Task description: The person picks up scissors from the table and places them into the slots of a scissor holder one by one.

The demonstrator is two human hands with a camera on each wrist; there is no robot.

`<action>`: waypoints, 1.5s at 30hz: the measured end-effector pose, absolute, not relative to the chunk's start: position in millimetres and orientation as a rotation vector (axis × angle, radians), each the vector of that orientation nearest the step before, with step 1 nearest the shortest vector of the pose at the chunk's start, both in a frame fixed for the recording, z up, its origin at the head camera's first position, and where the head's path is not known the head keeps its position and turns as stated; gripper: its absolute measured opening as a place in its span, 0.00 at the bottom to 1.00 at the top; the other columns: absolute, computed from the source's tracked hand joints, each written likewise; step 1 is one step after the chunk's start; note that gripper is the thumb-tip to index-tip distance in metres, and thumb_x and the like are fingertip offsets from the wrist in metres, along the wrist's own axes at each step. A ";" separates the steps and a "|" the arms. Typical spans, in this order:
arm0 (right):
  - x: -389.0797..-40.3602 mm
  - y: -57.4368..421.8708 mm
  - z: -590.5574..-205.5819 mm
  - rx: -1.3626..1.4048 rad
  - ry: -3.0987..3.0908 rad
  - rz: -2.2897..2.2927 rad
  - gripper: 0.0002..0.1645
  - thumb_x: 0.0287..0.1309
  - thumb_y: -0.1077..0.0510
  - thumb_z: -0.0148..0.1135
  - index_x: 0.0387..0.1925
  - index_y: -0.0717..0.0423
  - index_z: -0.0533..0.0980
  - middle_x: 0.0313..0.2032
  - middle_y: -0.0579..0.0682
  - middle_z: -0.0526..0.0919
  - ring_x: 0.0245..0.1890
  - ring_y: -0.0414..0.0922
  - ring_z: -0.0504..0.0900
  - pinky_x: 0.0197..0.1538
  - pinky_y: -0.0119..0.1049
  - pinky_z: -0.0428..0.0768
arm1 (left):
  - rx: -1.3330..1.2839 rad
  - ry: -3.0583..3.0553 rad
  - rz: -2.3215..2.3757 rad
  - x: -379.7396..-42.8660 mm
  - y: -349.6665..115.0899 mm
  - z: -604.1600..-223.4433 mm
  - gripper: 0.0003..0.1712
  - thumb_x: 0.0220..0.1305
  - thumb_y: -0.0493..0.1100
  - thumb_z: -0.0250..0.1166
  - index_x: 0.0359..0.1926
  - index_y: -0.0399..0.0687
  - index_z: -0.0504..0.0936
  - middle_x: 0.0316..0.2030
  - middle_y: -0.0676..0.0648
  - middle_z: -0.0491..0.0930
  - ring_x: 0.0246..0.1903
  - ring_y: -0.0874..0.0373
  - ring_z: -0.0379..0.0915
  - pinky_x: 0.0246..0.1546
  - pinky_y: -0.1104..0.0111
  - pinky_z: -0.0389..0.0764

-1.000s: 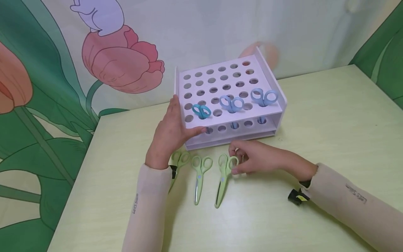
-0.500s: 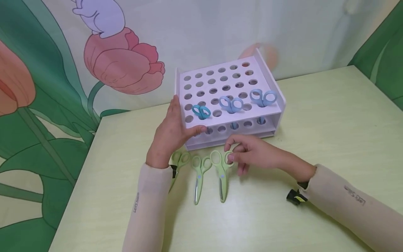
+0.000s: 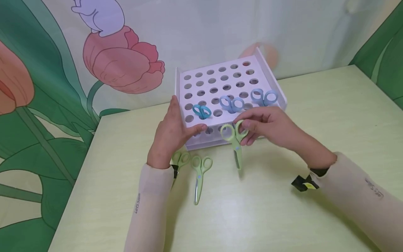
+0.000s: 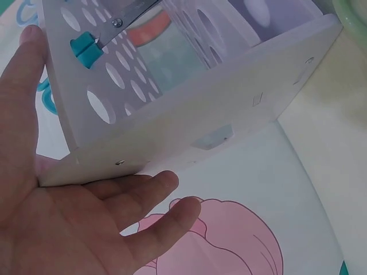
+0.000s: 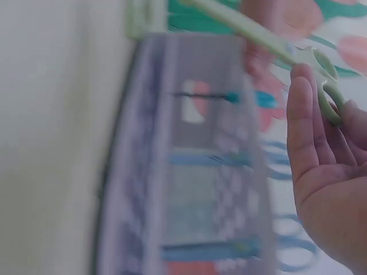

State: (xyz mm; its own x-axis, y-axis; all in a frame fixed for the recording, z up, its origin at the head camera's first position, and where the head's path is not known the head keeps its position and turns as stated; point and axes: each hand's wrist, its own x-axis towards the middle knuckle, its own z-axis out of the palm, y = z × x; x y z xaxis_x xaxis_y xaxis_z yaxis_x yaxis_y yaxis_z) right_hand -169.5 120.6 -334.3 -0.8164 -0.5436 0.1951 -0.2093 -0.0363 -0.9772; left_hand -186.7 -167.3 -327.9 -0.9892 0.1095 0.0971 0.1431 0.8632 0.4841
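My left hand (image 3: 170,131) holds the left front corner of a white rack (image 3: 272,82) with rows of round holes. Its thumb lies across the front, and its fingers lie along the outer side panel (image 4: 229,103). With my right hand (image 3: 267,127) I pinch one handle ring of green scissors (image 3: 237,148), raised in front of the rack, blades down. Teal scissors (image 3: 201,113) and two blue pairs, one central (image 3: 232,105) and one at right (image 3: 263,99), stand in front holes. On the table lie two more green scissors (image 3: 199,176), the left pair (image 3: 180,159) partly hidden by my wrist.
The pale yellow table (image 3: 252,217) meets a wall covering (image 3: 204,31) printed with flowers just behind the rack. A black strap piece (image 3: 303,183) hangs from my right wrist. The right wrist view is blurred.
My right hand has lifted the rightmost green scissors off the table and carried them up and right toward the rack's front. My left hand has stayed on the rack.
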 end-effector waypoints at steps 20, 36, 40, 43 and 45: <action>-184.1 154.4 -276.0 -0.883 1.792 -2.561 0.13 0.67 0.71 0.59 0.49 0.79 0.78 0.35 0.64 0.85 0.28 0.54 0.87 0.38 0.42 0.84 | -0.200 -2.971 -0.767 -186.0 -164.6 -326.6 0.74 0.52 0.63 0.77 0.79 0.36 0.35 0.76 0.38 0.51 0.43 0.47 0.73 0.45 0.54 0.77; -212.3 173.9 -269.9 -0.799 1.863 -2.971 0.19 0.60 0.69 0.67 0.47 0.84 0.76 0.34 0.68 0.85 0.28 0.55 0.88 0.35 0.42 0.84 | -0.220 -2.946 -0.756 -184.9 -165.2 -327.7 0.74 0.52 0.60 0.78 0.79 0.34 0.37 0.75 0.37 0.54 0.51 0.47 0.70 0.52 0.56 0.75; -222.6 181.1 -280.8 -0.697 1.954 -2.883 0.17 0.60 0.69 0.67 0.48 0.79 0.79 0.34 0.64 0.86 0.29 0.52 0.88 0.37 0.39 0.83 | -0.225 -2.944 -0.778 -185.1 -164.8 -328.2 0.74 0.52 0.60 0.78 0.79 0.35 0.36 0.74 0.37 0.54 0.53 0.47 0.69 0.53 0.56 0.74; -229.3 182.0 -288.4 -0.615 1.967 -2.845 0.15 0.61 0.69 0.67 0.48 0.76 0.80 0.34 0.63 0.85 0.28 0.51 0.88 0.37 0.40 0.83 | -0.216 -2.951 -0.780 -184.8 -164.7 -328.3 0.74 0.52 0.60 0.78 0.79 0.36 0.36 0.74 0.37 0.54 0.53 0.47 0.69 0.53 0.55 0.74; -232.8 181.0 -292.8 -0.587 1.967 -2.827 0.15 0.61 0.69 0.67 0.48 0.75 0.81 0.33 0.63 0.85 0.28 0.51 0.88 0.37 0.41 0.82 | -0.202 -2.955 -0.771 -184.7 -164.9 -328.3 0.74 0.52 0.60 0.78 0.79 0.36 0.36 0.75 0.37 0.53 0.52 0.47 0.70 0.52 0.55 0.75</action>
State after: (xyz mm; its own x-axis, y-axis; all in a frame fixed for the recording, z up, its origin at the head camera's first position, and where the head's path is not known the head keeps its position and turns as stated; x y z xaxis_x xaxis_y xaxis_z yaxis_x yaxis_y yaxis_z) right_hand -232.8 181.0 -292.8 -0.8839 0.0960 0.4576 -0.4625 -0.3241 -0.8253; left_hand -184.7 -164.9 -328.3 -0.9881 0.1066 0.1110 0.1473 0.8646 0.4804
